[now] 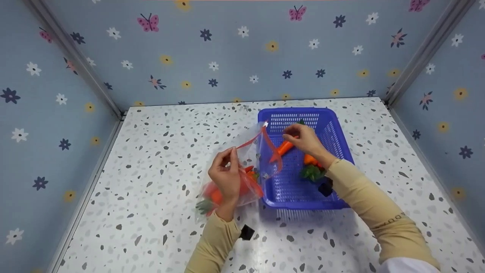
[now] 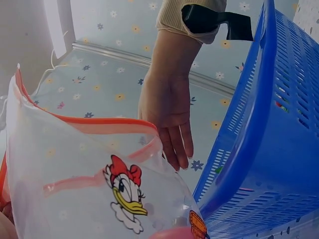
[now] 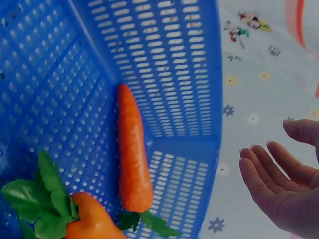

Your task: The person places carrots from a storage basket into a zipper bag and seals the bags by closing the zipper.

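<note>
My left hand pinches the rim of a clear plastic zip bag with a red closure. Red and orange vegetables and green leaves show through the bag's lower part. Its mouth gapes toward the basket and overlaps its left side. Over the blue basket, my right hand hovers with relaxed fingers, holding nothing. Below it a carrot lies against the basket's wall. Beside this carrot sits another orange vegetable with green leaves. In the left wrist view, a cartoon duck is printed on the bag.
The basket stands on a white speckled table, right of the bag. Light-blue panels with flowers and butterflies enclose the table at the back and sides. A black wrist mount hangs by the left sleeve, another by the right.
</note>
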A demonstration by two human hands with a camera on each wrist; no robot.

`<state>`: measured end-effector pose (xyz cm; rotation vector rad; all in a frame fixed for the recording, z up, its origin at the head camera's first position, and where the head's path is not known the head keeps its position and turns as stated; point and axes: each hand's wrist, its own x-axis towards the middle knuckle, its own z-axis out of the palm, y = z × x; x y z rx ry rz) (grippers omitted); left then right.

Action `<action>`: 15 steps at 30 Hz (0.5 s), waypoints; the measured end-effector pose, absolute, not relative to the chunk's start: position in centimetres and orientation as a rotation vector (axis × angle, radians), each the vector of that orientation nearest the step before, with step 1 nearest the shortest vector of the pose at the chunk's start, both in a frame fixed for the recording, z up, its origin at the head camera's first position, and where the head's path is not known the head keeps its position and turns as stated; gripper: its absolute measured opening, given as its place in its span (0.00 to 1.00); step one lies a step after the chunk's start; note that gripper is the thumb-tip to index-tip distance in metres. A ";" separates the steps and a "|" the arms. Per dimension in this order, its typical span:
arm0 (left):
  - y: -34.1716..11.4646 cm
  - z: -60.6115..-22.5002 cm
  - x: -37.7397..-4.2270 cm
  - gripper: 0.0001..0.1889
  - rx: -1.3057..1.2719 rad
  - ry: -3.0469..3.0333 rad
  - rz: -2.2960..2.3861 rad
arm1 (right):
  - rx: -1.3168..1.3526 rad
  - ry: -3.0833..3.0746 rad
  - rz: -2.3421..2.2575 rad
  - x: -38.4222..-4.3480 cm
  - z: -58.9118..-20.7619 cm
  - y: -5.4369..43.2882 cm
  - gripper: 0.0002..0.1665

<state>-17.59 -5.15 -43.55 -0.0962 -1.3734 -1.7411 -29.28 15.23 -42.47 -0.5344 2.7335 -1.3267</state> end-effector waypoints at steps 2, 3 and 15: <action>-5.1 -43.5 -17.6 0.03 -0.095 -1.372 -1.738 | -0.525 2.747 -1.304 -29.8 -43.0 15.4 0.17; -5.1 -43.6 -17.6 0.03 -0.097 -1.372 -1.735 | -0.533 2.751 -1.295 -30.0 -43.3 15.5 0.17; -5.3 -43.5 -17.7 0.03 -0.113 -1.372 -1.717 | -0.466 2.729 -1.215 -32.6 -46.0 17.1 0.26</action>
